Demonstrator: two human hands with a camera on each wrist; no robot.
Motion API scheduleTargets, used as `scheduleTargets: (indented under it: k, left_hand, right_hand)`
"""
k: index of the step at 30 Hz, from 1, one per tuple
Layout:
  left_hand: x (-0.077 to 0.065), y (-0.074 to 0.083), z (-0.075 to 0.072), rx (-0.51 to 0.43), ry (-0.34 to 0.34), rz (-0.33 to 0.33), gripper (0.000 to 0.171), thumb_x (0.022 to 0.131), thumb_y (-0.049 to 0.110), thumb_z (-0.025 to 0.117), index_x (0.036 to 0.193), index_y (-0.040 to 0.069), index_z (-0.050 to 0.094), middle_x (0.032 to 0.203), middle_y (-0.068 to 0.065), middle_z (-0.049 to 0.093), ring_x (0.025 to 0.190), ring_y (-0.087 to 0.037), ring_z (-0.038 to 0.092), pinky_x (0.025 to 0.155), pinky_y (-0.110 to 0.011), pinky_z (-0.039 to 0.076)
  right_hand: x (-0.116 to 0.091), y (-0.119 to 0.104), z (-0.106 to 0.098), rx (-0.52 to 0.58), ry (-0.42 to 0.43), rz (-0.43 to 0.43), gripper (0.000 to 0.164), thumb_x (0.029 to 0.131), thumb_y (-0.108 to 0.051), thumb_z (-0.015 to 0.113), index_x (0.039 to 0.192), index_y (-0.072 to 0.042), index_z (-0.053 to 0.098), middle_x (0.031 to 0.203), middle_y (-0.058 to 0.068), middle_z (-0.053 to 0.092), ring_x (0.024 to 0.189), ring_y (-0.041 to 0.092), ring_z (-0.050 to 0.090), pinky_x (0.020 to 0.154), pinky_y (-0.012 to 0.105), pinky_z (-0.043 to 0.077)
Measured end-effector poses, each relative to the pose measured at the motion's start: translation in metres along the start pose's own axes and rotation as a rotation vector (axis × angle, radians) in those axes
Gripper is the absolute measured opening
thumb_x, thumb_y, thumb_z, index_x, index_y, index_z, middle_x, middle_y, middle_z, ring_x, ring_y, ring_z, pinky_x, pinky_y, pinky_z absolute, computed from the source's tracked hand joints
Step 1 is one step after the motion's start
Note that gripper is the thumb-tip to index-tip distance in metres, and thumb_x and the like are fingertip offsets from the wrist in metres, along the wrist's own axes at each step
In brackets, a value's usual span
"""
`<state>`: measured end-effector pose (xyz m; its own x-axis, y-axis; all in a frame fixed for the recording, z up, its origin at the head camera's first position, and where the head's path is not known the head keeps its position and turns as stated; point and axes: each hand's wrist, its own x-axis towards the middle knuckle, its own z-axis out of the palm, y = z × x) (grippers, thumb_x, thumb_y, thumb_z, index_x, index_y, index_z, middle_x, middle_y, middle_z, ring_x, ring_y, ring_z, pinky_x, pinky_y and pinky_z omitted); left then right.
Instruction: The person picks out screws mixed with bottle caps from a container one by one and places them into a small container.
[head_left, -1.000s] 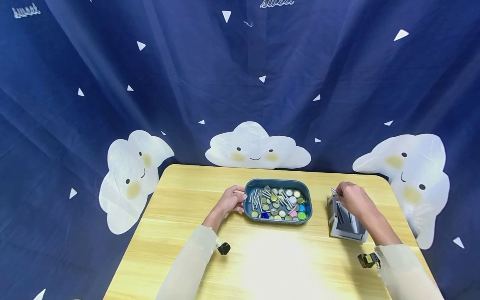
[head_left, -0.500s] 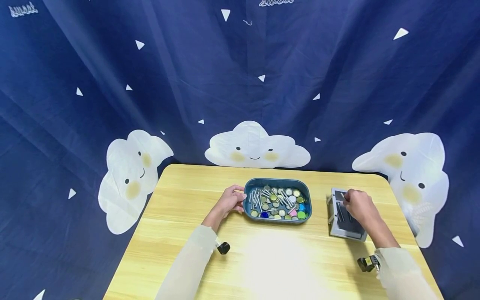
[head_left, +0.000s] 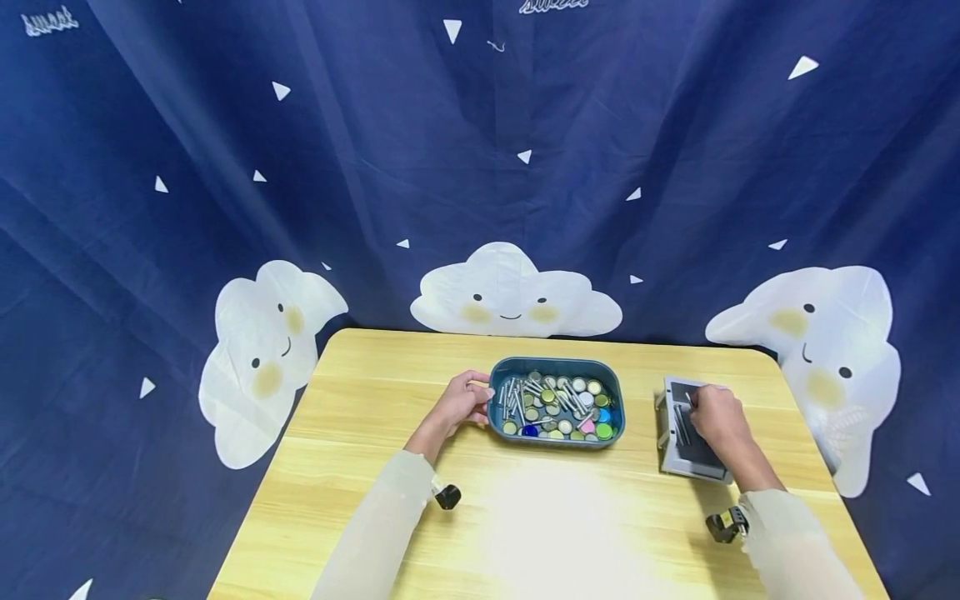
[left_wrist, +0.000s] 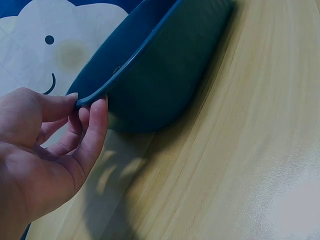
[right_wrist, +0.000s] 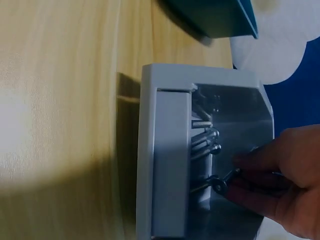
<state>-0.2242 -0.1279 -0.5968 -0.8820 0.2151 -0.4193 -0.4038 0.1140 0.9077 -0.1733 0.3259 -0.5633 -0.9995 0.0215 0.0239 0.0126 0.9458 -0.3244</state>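
A dark blue-green plastic box holds several silver screws and many coloured bottle caps. My left hand pinches the box's left rim between thumb and fingers, as the left wrist view shows closely. On the right stands a grey open-topped bin with a dark inside and several screws lying in it. My right hand is over the bin and pinches a silver screw, its tip end close to the others. Its far part is hidden by the fingers.
Both containers stand on a light wooden table, the bin near the right edge, a gap of bare wood between them. Behind the table hangs a dark blue curtain with clouds and triangles.
My right hand has moved from the bin's far left corner inward and slightly toward me, with the screw lowered into the bin. The left hand and the box have stayed put.
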Motion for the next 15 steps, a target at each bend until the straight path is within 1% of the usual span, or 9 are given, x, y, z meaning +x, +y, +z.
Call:
scheduleTargets:
  k: [3, 8, 15]
  left_hand:
    - [0.0, 0.001, 0.0, 0.0, -0.002, -0.002, 0.042, 0.099, 0.007, 0.064, 0.14, 0.002, 0.053, 0.102, -0.02, 0.066, 0.07, -0.018, 0.065, 0.06, -0.035, 0.066]
    - [0.0, 0.002, 0.001, 0.0, -0.005, -0.006, 0.043, 0.1, 0.008, 0.064, 0.14, 0.001, 0.053, 0.104, -0.022, 0.066, 0.073, -0.02, 0.065, 0.059, -0.033, 0.065]
    - [-0.002, 0.002, 0.001, -0.002, 0.001, -0.01, 0.042, 0.1, 0.007, 0.064, 0.14, 0.002, 0.053, 0.102, -0.02, 0.066, 0.073, -0.02, 0.065, 0.06, -0.034, 0.065]
  right_hand:
    - [0.0, -0.002, 0.003, -0.006, -0.003, 0.026, 0.024, 0.077, 0.006, 0.062, 0.057, -0.004, 0.056, 0.066, 0.022, 0.062, 0.058, 0.03, 0.052, 0.05, 0.051, 0.047]
    - [-0.001, -0.002, 0.01, -0.015, -0.007, 0.045, 0.018, 0.08, 0.008, 0.057, 0.063, 0.003, 0.06, 0.069, 0.03, 0.064, 0.059, 0.037, 0.06, 0.053, 0.058, 0.052]
    - [0.001, 0.0, 0.019, -0.033, -0.034, 0.061, 0.02, 0.082, 0.009, 0.048, 0.068, 0.009, 0.063, 0.076, 0.037, 0.066, 0.061, 0.039, 0.064, 0.051, 0.056, 0.054]
